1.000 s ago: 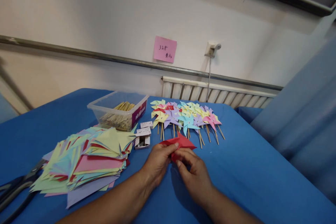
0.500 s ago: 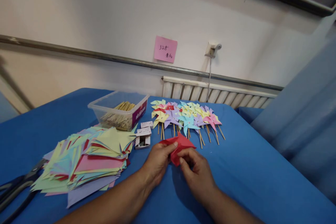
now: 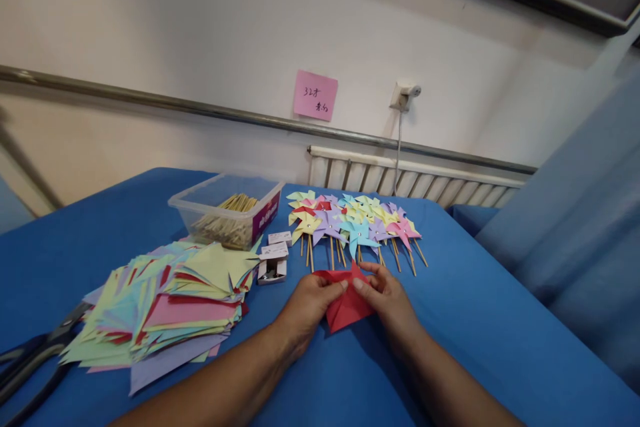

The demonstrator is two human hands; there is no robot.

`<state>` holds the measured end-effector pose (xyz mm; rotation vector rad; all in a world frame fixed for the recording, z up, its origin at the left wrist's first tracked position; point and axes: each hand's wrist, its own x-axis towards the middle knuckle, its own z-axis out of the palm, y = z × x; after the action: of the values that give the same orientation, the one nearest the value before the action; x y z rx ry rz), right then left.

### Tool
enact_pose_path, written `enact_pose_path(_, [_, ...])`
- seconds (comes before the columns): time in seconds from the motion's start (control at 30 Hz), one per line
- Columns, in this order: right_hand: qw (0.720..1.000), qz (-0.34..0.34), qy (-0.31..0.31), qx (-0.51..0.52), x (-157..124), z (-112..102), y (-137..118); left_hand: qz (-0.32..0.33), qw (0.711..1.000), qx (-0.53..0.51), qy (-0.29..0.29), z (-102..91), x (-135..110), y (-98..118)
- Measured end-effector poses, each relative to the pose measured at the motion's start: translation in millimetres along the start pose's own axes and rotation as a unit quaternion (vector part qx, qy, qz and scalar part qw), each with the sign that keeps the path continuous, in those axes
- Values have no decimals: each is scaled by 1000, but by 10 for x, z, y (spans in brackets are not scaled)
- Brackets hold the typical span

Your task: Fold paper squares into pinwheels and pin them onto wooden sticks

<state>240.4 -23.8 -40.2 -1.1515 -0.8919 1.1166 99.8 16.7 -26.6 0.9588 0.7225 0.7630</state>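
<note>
A red paper sheet (image 3: 346,310), partly folded, is held between both hands above the blue cloth. My left hand (image 3: 309,307) grips its left side, thumb pressed on top. My right hand (image 3: 389,297) pinches the right side, its thumb near the middle of the paper; its other fingers are partly behind the sheet. Just beyond the hands lie several finished paper pinwheels (image 3: 359,232) on wooden sticks. Left of my left hand, an open small white box (image 3: 273,267) shows metal pieces inside, with another small box (image 3: 280,238) behind it.
A large heap of coloured paper sheets (image 3: 170,313) spreads over the left of the table (image 3: 500,333). Black-handled scissors (image 3: 45,350) lie at its left edge. Behind the heap stands a clear plastic tub (image 3: 187,203) of wooden sticks (image 3: 225,223). A radiator (image 3: 370,177) is behind the table.
The red paper has been turned and spread flatter, with a point now upward. My right hand has shifted slightly up and right, its thumb moving onto the paper's face.
</note>
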Motion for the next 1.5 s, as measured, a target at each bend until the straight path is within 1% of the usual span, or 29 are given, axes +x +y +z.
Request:
enact_pose_path(0.13, [999,15,-13,26,6,15,10,-16,999,28,9,12,-5,12])
enact_pose_path(0.23, [999,15,-27,37,-2,21,7,-20,999,33,3,7,2,15])
enact_pose_path(0.37, [998,15,-22,59,-22,40,-8,-14,1000,9,-4,-7,4,13])
enact_pose_path(0.5, [996,30,-8,84,-25,60,-16,-1,999,-25,22,-1,-14,23])
enact_pose_path(0.6, [996,29,-4,85,-20,63,-9,6,999,-27,39,11,-20,28])
enact_pose_path(0.7, [996,28,-7,89,-20,58,2,15,999,-32,38,20,-20,29])
enact_pose_path(0.97, [997,27,-12,75,-14,55,14,11,998,-41,37,25,-17,22])
enact_pose_path(1.03, [998,5,-9,54,-13,73,13,14,998,-45,48,6,-7,20])
enact_pose_path(1.13, [998,-65,2,12,-25,119,31,27,995,-62,76,-60,23,17])
enact_pose_path(1.23, [991,-127,23,-38,-39,160,94,48,991,-58,108,-155,70,17])
enact_pose_path(1.27, [987,-140,39,-65,-40,168,122,54,991,-58,106,-184,87,19])
enact_pose_path(1.33, [979,-168,52,-103,-30,173,178,61,990,-64,114,-232,116,23])
enact_pose_path(1.4, [965,-206,66,-151,-10,161,221,70,987,-68,129,-266,135,25])
enact_pose_path(1.43, [953,-231,78,-182,1,151,237,74,986,-70,135,-279,142,24])
enact_pose_path(1.5, [919,-284,98,-256,20,131,259,80,984,-74,144,-300,151,19])
